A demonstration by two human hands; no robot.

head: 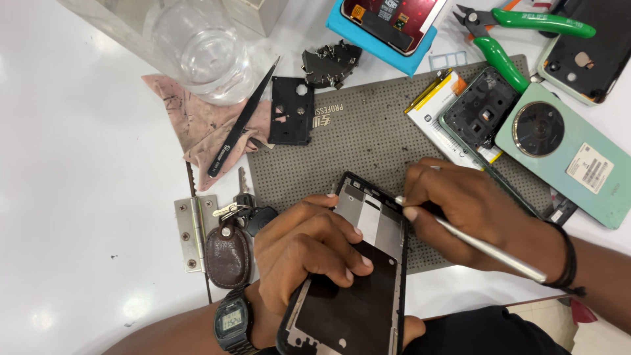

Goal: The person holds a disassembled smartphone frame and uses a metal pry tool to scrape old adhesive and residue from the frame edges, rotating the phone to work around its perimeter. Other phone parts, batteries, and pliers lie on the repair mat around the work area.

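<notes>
1. At the desk's left side a metal hinge lies flat, with a brown leather key fob and keys just beside it.
2. The left hand, a digital watch on its wrist, is clenched around the phone frame, fingers curled over its left edge and pressing on the face.
3. The phone frame is black-rimmed, with a dark lower panel and silvery metal plates near the top; its upper end rests on the grey perforated mat at the desk's near edge.
4. The right hand pinches a slim silver tool, whose tip touches the frame's upper right edge.
5. Toward the far left corner a clear glass jar stands on a pink cloth; I cannot tell what it contains.
</notes>
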